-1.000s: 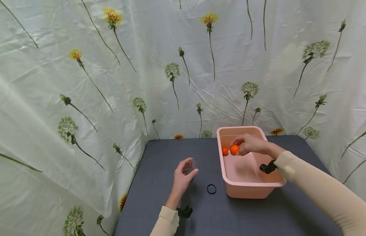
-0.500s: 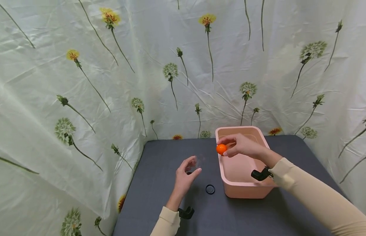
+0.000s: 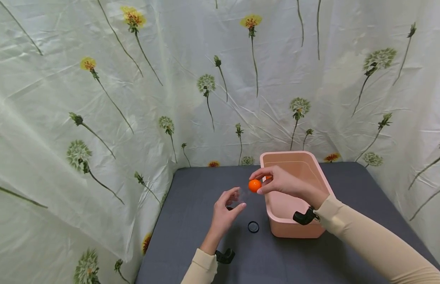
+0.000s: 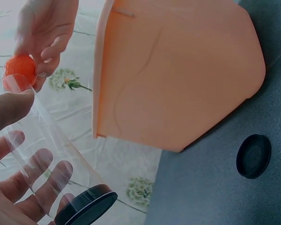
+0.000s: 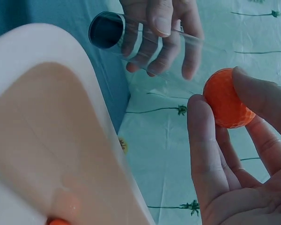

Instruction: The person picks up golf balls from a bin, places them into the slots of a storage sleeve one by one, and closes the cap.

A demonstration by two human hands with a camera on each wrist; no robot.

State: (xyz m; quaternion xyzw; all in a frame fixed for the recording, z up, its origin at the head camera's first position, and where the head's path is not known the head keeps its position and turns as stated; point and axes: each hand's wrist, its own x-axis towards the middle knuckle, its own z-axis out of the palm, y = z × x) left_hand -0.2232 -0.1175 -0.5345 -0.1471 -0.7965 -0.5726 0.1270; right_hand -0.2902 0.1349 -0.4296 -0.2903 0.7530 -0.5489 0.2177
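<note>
My left hand [image 3: 222,215] grips a clear tube [image 4: 61,140], thumb on one side and fingers round the other. A black cap [image 4: 86,206] closes the tube's lower end. The tube is tilted, its open mouth toward my right hand [image 3: 284,183]. Between thumb and fingertips, my right hand pinches an orange golf ball [image 5: 227,98], its dimples visible in the right wrist view. The ball [image 3: 254,185] is close to the tube's mouth; whether they touch I cannot tell. A loose black cap [image 3: 253,227] lies on the table below the hands.
The pink bin [image 3: 294,230] stands on the dark table [image 3: 195,189], right of the loose cap and under my right forearm. Another orange ball [image 5: 59,221] is inside it. A flower-print curtain [image 3: 142,118] hangs behind and to the left.
My right hand has lifted the golf ball out of the bin and carried it left, over the rim, to the tube. My left hand has shifted slightly right with the tube.
</note>
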